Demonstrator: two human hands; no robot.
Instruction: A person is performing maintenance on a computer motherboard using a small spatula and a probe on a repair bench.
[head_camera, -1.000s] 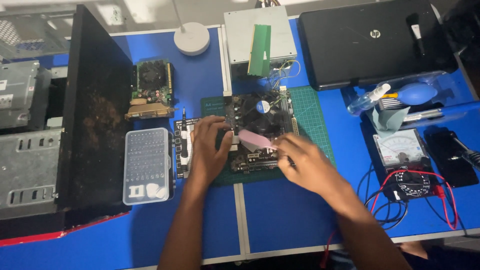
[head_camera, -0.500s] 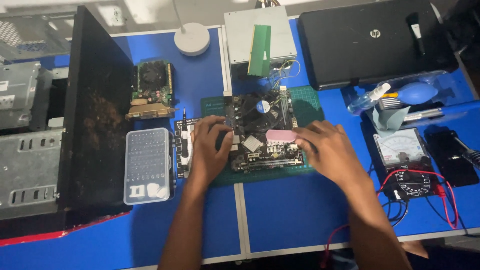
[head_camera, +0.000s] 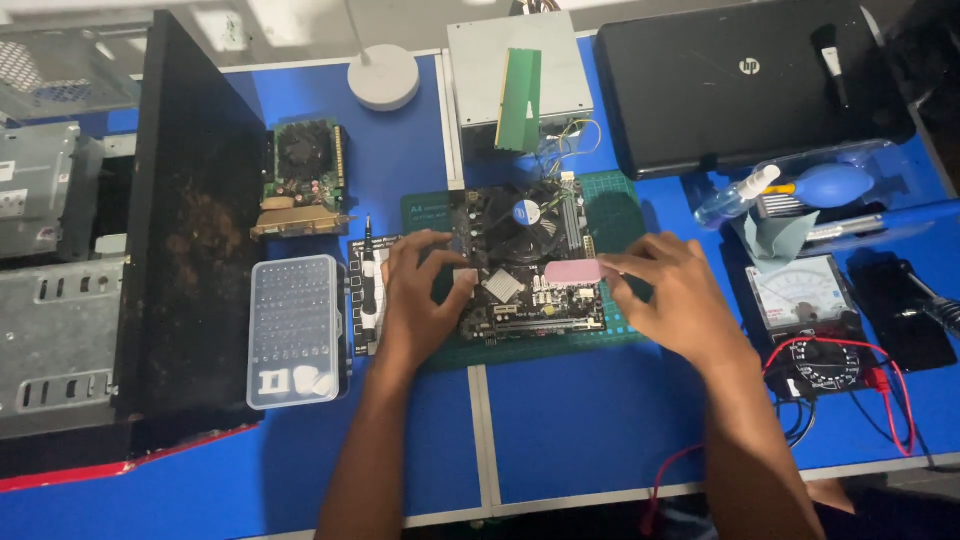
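The work surface is a blue table (head_camera: 590, 430), made of panels w/ pale seams between them. Its far edge, behind the closed black laptop (head_camera: 745, 85), meets a grey floor or wall, not clear which. Light is bright above, approx. left of the laptop, w/ white glare.

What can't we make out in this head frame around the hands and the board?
- Head view: left hand covers the motherboard left edge; contact there is hidden.
- Pink eraser: right hand fingers hide its right end.
- Bit case: individual bits too small.
- Computer case: cut off at left edge.
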